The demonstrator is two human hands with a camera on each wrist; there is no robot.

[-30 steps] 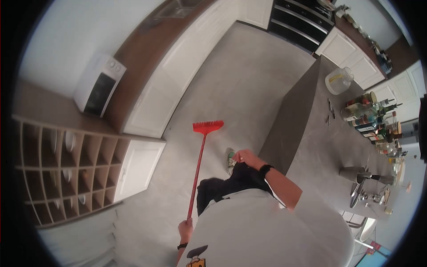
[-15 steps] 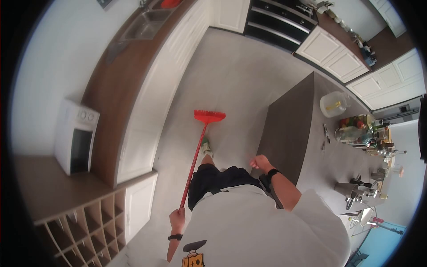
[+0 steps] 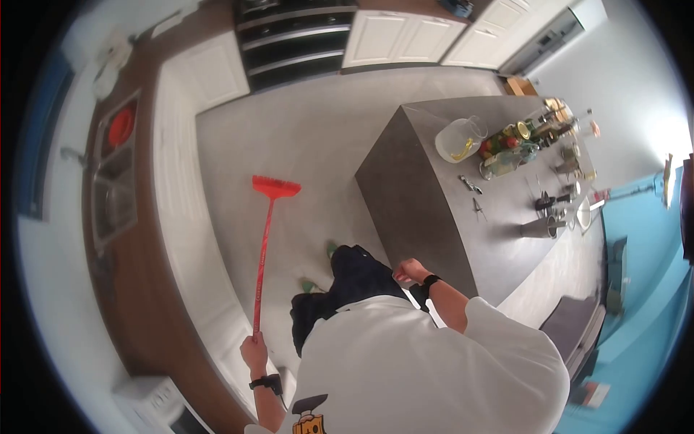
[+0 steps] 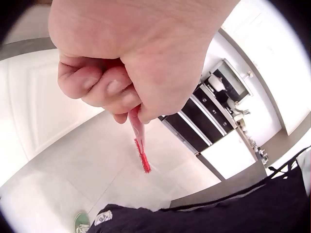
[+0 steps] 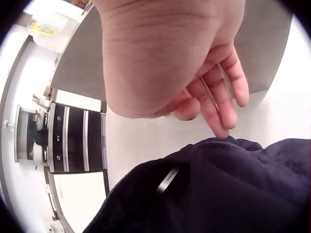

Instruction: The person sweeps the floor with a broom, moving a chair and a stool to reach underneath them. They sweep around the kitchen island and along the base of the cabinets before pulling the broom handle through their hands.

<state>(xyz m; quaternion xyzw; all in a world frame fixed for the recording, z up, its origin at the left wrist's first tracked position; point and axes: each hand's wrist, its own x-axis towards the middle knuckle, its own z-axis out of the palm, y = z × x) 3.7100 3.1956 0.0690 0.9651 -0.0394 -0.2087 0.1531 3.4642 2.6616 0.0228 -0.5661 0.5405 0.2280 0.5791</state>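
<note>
A red broom (image 3: 263,253) slants forward from my left hand (image 3: 254,354), its bristled head over the grey floor. In the left wrist view the left hand (image 4: 131,58) has its fingers curled round the end of the handle, and the small red broom head (image 4: 144,162) shows far below. My right hand (image 3: 413,271) hangs beside the island, near my dark shorts. Seen from the right wrist, that right hand (image 5: 184,73) holds nothing and its fingers are loosely bent.
On my right stands a grey island (image 3: 434,195) bearing a glass jar (image 3: 460,139), several bottles (image 3: 510,160) and a metal cup (image 3: 542,228). Along the left runs a brown counter (image 3: 148,289) with a sink (image 3: 116,195). Black drawers (image 3: 296,43) stand at the far end.
The view has turned to the right and moved forward along the island. My left hand keeps its grip on the broom, which travels along with me. The right hand stays without anything in it.
</note>
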